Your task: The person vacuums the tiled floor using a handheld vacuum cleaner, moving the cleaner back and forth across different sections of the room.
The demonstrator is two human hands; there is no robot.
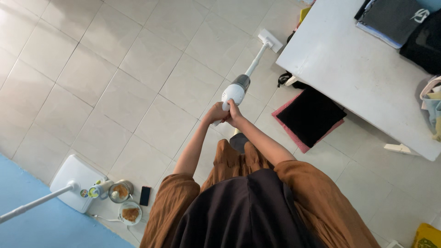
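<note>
- A dark phone [145, 195] lies flat on the floor tiles at about seven o'clock, its blank black screen facing up, just right of a round tin.
- A yellow packet [426, 236] with green markings sits at the five o'clock corner, partly cut off by the edge.
- A small white emblem [420, 15] marks the grey folded cloth on the table at one o'clock.

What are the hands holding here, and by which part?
Both hands, left hand and right hand, grip a white stick vacuum by the handle at its top end.
</note>
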